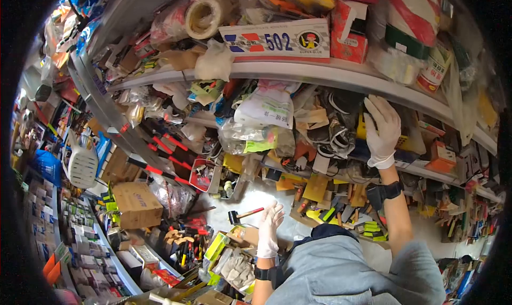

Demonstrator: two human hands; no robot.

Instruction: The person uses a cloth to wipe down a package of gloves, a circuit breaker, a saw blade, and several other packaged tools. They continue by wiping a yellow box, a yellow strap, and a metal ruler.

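Observation:
Both my hands wear white gloves. My right hand is raised to the middle shelf, its fingers extended against the edge of a yellow basket; black cables lie just left of it. Lower down, my left hand hangs over the floor, fingers extended and nothing seen in it. Just left of that hand, a hammer with a black head and a red-tipped wooden handle lies on the pale floor.
Above, a metal shelf carries a 502 glue box and a tape roll. A cardboard box and white basket stand at left. Red-tipped rods jut out. Tools lie below the shelves.

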